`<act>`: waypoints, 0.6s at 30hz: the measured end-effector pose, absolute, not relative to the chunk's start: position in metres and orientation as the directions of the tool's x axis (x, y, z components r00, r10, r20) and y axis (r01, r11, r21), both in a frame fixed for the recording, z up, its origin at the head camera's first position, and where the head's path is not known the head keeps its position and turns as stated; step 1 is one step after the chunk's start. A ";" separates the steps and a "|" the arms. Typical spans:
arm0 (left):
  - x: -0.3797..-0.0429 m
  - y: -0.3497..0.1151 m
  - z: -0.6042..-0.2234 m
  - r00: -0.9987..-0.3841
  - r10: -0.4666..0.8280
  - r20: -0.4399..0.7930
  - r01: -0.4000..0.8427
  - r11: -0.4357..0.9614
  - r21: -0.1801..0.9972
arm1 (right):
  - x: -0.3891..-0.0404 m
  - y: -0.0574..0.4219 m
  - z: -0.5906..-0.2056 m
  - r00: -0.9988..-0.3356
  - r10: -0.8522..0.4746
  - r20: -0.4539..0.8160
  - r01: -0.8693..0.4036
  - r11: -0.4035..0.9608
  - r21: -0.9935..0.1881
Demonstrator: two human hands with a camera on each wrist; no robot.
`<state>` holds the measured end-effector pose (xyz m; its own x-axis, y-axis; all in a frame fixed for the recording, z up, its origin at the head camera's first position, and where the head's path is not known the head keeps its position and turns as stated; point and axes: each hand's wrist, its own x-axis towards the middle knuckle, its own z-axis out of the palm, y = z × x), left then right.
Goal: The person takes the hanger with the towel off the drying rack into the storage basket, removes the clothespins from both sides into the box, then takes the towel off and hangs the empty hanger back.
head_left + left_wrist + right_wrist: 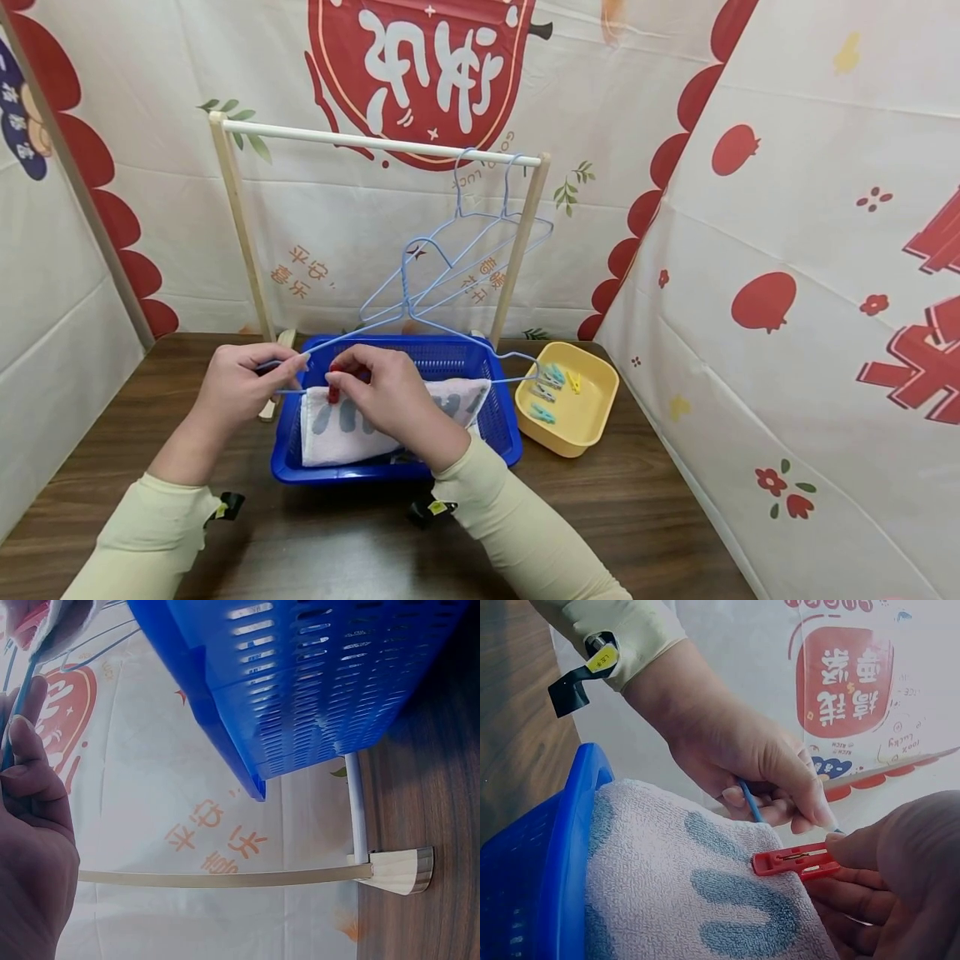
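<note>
My left hand (pixel 238 385) grips the left end of a blue wire hanger (pixel 406 310), which I hold up over the blue basket. A white towel with grey-blue markings (pixel 697 885) is folded over the hanger's lower bar and hangs down into the basket. At the towel's upper left corner, my right hand (pixel 390 392) pinches a red clothespin (pixel 795 860). In the right wrist view the clothespin sits across the towel's edge, close to the left fingers. The left wrist view shows the left fingers curled around the blue wire.
A blue perforated basket (pixel 397 475) stands on the wooden table (pixel 330 533). To its right, a yellow tub (pixel 592 408) holds several clothespins (pixel 542 413). Behind, a wooden rack (pixel 382 143) carries two more blue hangers (pixel 459 215) on its right side. Printed cloth walls (pixel 750 208) surround the table.
</note>
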<state>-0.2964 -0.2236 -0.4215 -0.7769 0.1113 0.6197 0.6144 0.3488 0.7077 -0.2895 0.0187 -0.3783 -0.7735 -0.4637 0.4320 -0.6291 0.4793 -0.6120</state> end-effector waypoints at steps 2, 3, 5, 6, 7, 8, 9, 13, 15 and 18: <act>-0.297 -0.223 -0.422 -0.776 0.114 0.621 0.617 0.345 0.707 | -0.288 0.019 -0.378 -0.767 -0.458 0.449 -0.639 0.478 -0.603; -0.297 -0.223 -0.422 -0.775 0.115 0.622 0.619 0.342 0.708 | -0.288 0.019 -0.378 -0.762 -0.457 0.459 -0.645 0.473 -0.600; -0.298 -0.223 -0.423 -0.773 0.117 0.624 0.622 0.334 0.708 | -0.287 0.019 -0.378 -0.749 -0.457 0.480 -0.661 0.467 -0.587; -0.298 -0.223 -0.423 -0.772 0.117 0.625 0.624 0.330 0.709 | -0.287 0.019 -0.378 -0.743 -0.458 0.489 -0.669 0.463 -0.582; -0.298 -0.223 -0.423 -0.771 0.116 0.627 0.626 0.325 0.709 | -0.287 0.020 -0.378 -0.738 -0.456 0.498 -0.674 0.457 -0.580; -0.298 -0.223 -0.423 -0.770 0.116 0.628 0.627 0.322 0.710 | -0.287 0.020 -0.378 -0.732 -0.455 0.508 -0.681 0.457 -0.572; -0.299 -0.223 -0.423 -0.769 0.115 0.629 0.628 0.319 0.710 | -0.287 0.020 -0.378 -0.726 -0.452 0.518 -0.688 0.457 -0.564; -0.299 -0.223 -0.424 -0.768 0.112 0.631 0.629 0.317 0.710 | -0.288 0.020 -0.378 -0.718 -0.430 0.547 -0.696 0.455 -0.555; -0.300 -0.223 -0.424 -0.767 0.111 0.632 0.630 0.318 0.709 | -0.287 0.021 -0.377 -0.721 -0.419 0.552 -0.693 0.458 -0.557; -0.300 -0.222 -0.424 -0.767 0.111 0.632 0.629 0.322 0.707 | -0.287 0.022 -0.375 -0.726 -0.402 0.558 -0.687 0.459 -0.563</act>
<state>-0.2998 -0.2224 -0.4239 -0.7671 0.1112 0.6318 0.6293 0.3216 0.7075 -0.2871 0.0215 -0.3750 -0.7259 -0.4016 0.5583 -0.6871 0.4592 -0.5630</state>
